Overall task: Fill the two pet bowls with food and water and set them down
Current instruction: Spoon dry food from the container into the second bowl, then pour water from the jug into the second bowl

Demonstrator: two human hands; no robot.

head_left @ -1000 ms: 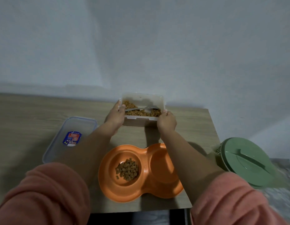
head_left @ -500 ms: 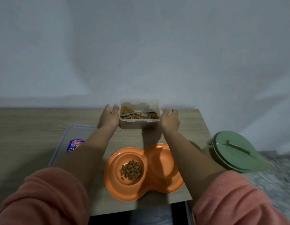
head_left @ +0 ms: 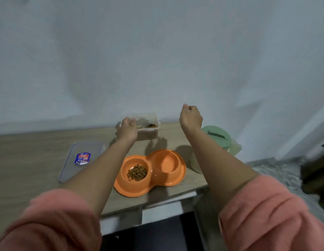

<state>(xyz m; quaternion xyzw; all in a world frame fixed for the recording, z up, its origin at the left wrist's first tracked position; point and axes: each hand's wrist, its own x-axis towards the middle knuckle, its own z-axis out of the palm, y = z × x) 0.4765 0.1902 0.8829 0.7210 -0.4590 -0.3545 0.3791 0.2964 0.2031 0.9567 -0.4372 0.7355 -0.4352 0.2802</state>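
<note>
An orange double pet bowl (head_left: 152, 185) sits near the front edge of the wooden table (head_left: 30, 160). Its left well holds brown kibble (head_left: 137, 172); its right well (head_left: 169, 163) looks empty. A clear food container (head_left: 148, 131) with kibble stands at the back by the wall. My left hand (head_left: 127, 130) hovers at the container's left side, fingers apart, holding nothing. My right hand (head_left: 191, 117) is raised in the air to the right of the container, loosely curled and empty. A green-lidded jug (head_left: 218, 138) stands at the table's right end, partly hidden by my right forearm.
The container's clear lid (head_left: 81, 160), with a blue and red label, lies flat on the table's left half. The wall rises directly behind the table. Past the table's right edge is a grey patterned floor (head_left: 277, 171) with a dark object at far right.
Both hands let go of the food container, now set down at the back. My right hand has lifted up and to the right; the view has tilted and shifted.
</note>
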